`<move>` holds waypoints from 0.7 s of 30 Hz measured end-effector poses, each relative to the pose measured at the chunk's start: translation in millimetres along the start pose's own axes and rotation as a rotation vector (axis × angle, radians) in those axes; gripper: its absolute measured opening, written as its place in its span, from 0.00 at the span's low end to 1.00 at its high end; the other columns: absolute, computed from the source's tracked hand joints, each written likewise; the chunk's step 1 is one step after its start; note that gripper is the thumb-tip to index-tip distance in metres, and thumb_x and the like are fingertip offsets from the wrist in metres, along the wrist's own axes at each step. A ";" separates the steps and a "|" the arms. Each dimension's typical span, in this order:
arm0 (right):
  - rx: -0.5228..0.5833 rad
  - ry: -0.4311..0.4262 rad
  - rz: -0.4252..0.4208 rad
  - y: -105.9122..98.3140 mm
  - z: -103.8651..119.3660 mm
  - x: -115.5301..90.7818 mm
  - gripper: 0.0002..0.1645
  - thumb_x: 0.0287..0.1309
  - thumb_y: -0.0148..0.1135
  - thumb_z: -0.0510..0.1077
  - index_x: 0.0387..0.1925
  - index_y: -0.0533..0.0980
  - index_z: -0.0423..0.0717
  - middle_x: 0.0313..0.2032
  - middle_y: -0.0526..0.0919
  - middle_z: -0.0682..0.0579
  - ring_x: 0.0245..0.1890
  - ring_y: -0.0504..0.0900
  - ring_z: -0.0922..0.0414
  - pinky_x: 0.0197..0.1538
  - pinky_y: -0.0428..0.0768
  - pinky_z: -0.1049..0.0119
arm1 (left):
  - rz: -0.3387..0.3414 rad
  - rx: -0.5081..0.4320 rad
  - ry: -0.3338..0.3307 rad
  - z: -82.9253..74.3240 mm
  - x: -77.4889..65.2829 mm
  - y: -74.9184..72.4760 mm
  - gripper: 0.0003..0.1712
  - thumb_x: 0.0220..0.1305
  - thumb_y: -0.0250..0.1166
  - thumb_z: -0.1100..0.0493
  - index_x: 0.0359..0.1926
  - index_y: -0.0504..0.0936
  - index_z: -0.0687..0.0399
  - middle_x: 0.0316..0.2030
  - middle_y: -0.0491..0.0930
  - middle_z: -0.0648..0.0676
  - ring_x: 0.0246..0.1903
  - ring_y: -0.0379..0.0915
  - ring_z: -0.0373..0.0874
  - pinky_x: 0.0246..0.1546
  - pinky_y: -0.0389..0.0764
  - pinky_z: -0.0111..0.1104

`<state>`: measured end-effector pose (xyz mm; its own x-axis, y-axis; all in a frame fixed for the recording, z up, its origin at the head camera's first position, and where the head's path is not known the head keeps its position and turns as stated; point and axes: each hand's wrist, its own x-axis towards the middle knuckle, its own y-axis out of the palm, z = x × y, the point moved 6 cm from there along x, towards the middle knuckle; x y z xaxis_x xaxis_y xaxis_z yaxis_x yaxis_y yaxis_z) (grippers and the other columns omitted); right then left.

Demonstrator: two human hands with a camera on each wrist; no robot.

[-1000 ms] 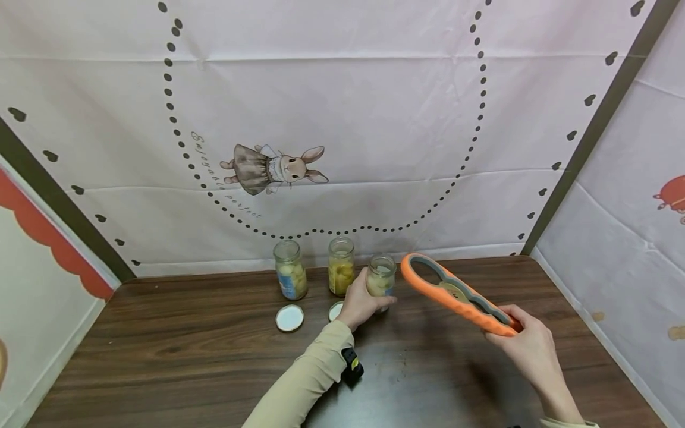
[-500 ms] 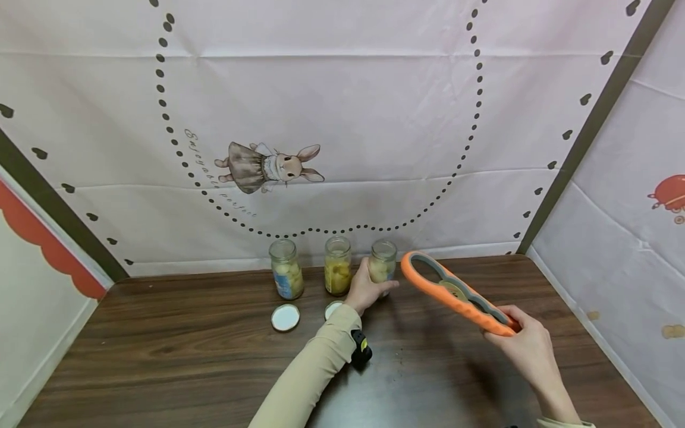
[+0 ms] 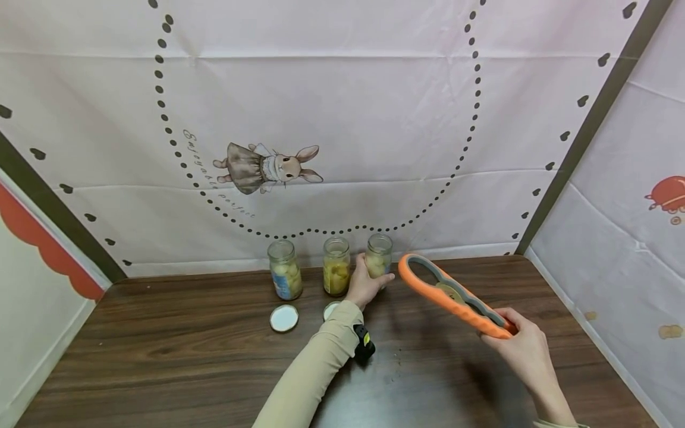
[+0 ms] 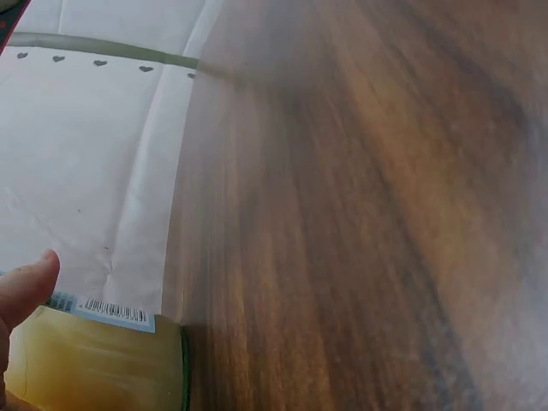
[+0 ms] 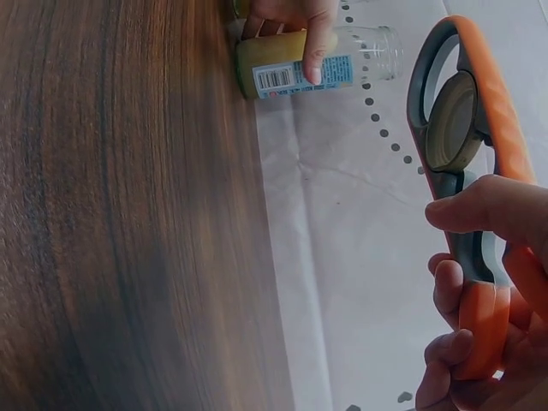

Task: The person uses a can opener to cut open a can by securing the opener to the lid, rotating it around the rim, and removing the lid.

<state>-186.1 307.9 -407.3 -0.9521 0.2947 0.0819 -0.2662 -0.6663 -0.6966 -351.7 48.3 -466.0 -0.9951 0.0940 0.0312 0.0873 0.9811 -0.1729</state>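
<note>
My left hand grips an open glass jar at the back of the table, fingers and thumb round its lower part. Pale pieces fill its lower part, and a blue label with a barcode shows on the jar in the right wrist view. My right hand holds an orange and grey jar opener by one end, above the table. A round gold-coloured lid sits inside the opener's grey-lined gap. In the left wrist view my thumb lies against the held jar.
Two more lidless jars, one with yellow contents and one with a blue label, stand to the left. A white-faced lid lies before them; another lid is partly behind my sleeve. A cloth wall rises behind.
My left hand has moved the right-hand jar back towards the cloth wall, roughly into line with the other jars. My right hand and the jar opener have barely moved.
</note>
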 end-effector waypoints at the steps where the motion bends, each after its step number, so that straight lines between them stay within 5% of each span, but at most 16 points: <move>1: 0.004 0.006 0.007 0.7 -0.2 -0.4 0.23 0.43 0.75 0.41 0.45 0.80 0.44 0.33 0.81 0.49 0.31 0.72 0.53 0.32 0.70 0.62 | -0.004 -0.008 -0.002 -0.2 -0.3 -0.6 0.47 0.54 0.74 0.63 0.67 0.54 0.62 0.62 0.65 0.68 0.61 0.62 0.60 0.61 0.64 0.49; 11: 0.021 0.036 0.045 7.7 -2.8 -5.7 0.25 0.43 0.76 0.43 0.46 0.80 0.43 0.34 0.81 0.49 0.32 0.73 0.54 0.33 0.71 0.62 | 0.026 -0.039 0.031 -9.9 -13.1 -3.7 0.63 0.48 0.77 0.63 0.74 0.41 0.54 0.73 0.45 0.64 0.71 0.43 0.58 0.67 0.55 0.49; 21: 0.044 0.050 0.046 11.3 -1.2 -9.7 0.24 0.42 0.75 0.41 0.45 0.80 0.43 0.34 0.81 0.49 0.32 0.73 0.53 0.33 0.71 0.62 | 0.045 -0.001 0.117 -28.4 -32.9 -9.3 0.67 0.50 0.74 0.64 0.76 0.34 0.46 0.74 0.31 0.62 0.72 0.28 0.57 0.67 0.50 0.54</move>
<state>-179.7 298.3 -416.9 -0.9549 0.2965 0.0138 -0.2297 -0.7087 -0.6670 -318.5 40.9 -437.5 -0.9780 0.1571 0.1377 0.1319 0.9755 -0.1762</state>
